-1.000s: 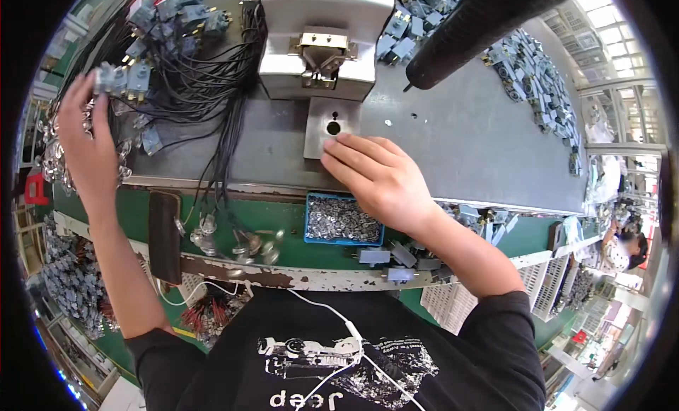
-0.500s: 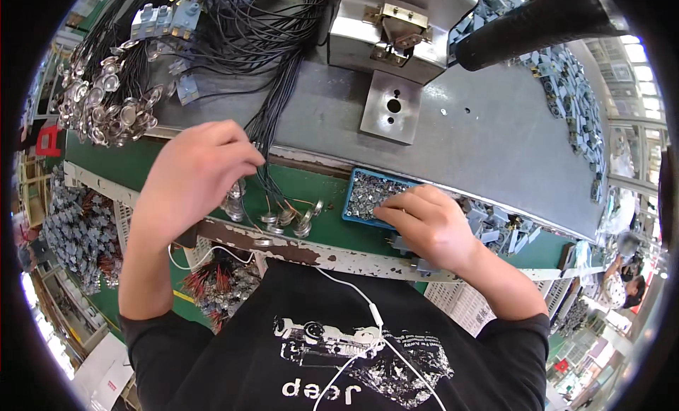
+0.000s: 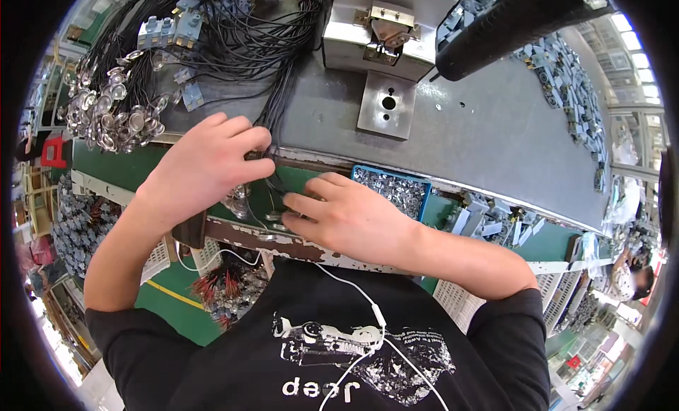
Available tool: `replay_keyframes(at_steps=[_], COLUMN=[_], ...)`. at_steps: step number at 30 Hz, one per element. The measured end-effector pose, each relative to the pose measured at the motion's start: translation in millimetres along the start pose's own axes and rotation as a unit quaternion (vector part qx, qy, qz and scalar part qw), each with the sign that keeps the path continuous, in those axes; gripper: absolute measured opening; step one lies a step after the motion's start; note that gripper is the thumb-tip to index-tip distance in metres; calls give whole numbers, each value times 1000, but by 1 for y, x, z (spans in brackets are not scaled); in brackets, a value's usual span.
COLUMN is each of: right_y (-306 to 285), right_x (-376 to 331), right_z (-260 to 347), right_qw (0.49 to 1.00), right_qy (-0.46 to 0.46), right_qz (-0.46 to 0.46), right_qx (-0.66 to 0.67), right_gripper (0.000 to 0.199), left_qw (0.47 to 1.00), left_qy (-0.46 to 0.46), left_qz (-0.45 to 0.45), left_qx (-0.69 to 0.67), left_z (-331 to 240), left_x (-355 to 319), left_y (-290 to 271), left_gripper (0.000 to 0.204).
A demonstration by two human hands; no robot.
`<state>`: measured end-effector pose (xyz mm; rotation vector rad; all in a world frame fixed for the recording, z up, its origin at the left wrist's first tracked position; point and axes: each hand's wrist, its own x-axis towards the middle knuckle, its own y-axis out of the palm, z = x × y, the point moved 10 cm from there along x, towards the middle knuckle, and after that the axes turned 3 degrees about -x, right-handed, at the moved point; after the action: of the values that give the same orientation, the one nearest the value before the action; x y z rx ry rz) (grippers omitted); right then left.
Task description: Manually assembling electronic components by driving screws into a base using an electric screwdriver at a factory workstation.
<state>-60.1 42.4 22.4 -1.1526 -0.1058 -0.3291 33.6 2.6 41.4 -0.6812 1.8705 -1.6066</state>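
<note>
Black wire bundle [image 3: 283, 107], centre-left of frame, long axis running from the tangle at upper left down to the counter [image 3: 488, 135] front edge, where the left hand [image 3: 205, 167] has its grip closed on the lower end. Right hand [image 3: 353, 216] just beside it, fingers curled on the same spot; what its grip pinches is hidden. One blue tray [image 3: 396, 188] of small metal parts touches the right hand; one two-holed metal plate [image 3: 387, 105] above; silver caps [image 3: 113, 117] too many to count.

Two hands [image 3: 212, 167], one blue tray [image 3: 392, 188], one holed metal plate [image 3: 387, 104].
</note>
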Motion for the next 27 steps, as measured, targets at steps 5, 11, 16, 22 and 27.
replay_keyframes(at_steps=[5, 11, 16, 22, 27], right_y=[-19, -56, -50, -57, -66], right_x=[-13, -22, -39, -11, -27], right_z=[-8, -20, -39, -13, -21], right_qw=[995, 970, 984, 981, 961], right_qy=[11, 6, 81, 93, 141], right_qz=[2, -105, -71, -130, -163], right_qx=[95, 220, 143, 113, 176], right_gripper=[29, 42, 49, 71, 53], left_qw=[992, 983, 972, 958, 967], left_qy=[77, 94, 52, 40, 49], left_qz=[-102, -123, -165, -175, -132], left_qx=[-11, -101, -162, -225, -213], left_z=[-6, 6, 25, 16, 10], left_x=[-6, -5, -3, 21, 26], left_y=[-19, -39, -54, -58, -63], left_gripper=[17, 12, 16, 20, 18])
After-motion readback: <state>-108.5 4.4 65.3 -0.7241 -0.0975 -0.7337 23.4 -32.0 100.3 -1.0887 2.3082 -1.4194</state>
